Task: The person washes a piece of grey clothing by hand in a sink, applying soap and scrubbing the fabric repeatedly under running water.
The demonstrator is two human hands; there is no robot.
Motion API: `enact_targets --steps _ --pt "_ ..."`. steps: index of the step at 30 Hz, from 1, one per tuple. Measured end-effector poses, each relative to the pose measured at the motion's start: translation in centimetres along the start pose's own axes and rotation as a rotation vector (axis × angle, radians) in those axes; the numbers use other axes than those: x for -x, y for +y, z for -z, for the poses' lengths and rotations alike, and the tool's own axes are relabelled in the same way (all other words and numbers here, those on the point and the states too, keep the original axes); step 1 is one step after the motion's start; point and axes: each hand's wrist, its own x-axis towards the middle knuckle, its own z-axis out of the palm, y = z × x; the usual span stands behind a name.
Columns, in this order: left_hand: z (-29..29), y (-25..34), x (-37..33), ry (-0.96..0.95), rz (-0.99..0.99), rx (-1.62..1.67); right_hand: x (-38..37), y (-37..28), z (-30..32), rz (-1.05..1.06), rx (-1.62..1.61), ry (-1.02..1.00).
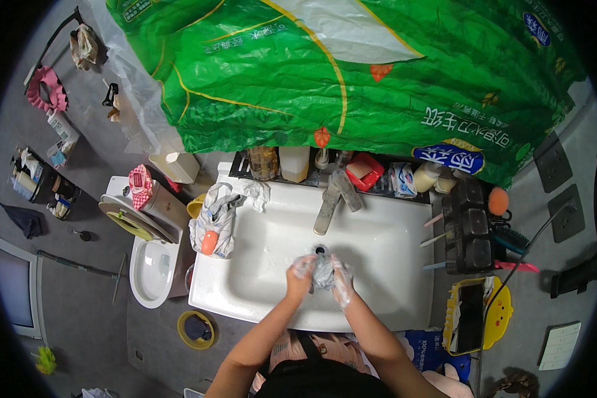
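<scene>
Over the white sink [252, 249] both hands grip a small wet grey cloth [323, 273], just in front of the drain. My left hand [299, 277] is closed on the cloth's left side, and my right hand [343, 281] on its right side. White suds coat both hands, most thickly the right. Beyond them the faucet [326, 211] points toward me. A bundled grey and white garment [213, 212] lies on the sink's left rim, with an orange bar of soap [209, 243] on top of it.
Bottles [294, 163] and a red soap dish [365, 174] line the back ledge, below a green plastic sheet [245, 86]. On the right hang a black organizer [467, 225] and a yellow holder with a phone [471, 317]. A toilet [154, 268] stands left, near a yellow basin [196, 330].
</scene>
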Motion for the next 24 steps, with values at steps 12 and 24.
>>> enact_targets --steps 12,24 --pt "-2.4 -0.3 1.4 0.082 -0.305 -0.694 0.6 2.4 -1.3 -0.273 -0.128 -0.233" --pt "2.8 -0.2 -3.8 -0.476 0.69 -0.226 1.9 -2.8 -1.0 -0.169 0.17 -0.325"
